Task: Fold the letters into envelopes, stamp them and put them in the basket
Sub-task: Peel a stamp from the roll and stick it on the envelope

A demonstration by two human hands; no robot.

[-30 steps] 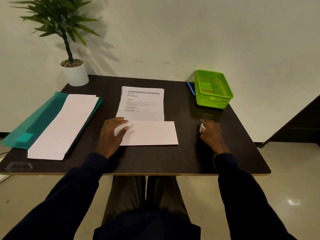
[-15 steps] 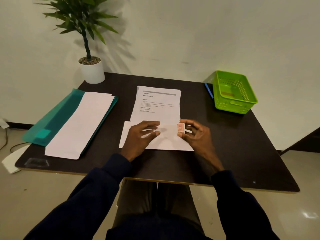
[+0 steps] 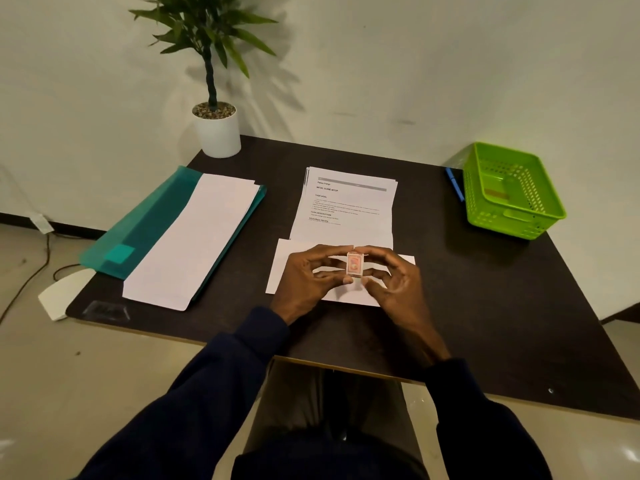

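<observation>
I read both hands at the near edge of the surface [image 3: 485, 289]: the left hand [image 3: 308, 278] and right hand [image 3: 398, 282] pinch the stamp [image 3: 354, 264] between curled fingers [image 3: 377, 252], just above the flat envelope [image 3: 280, 268]. The letters [image 3: 346, 209] lie directly behind the envelope. The basket [image 3: 512, 221] stands far right, well apart.

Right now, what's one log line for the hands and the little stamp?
step: stamping | left hand: pinches stamp | right hand: pinches stamp | stamp: held over envelope
</observation>
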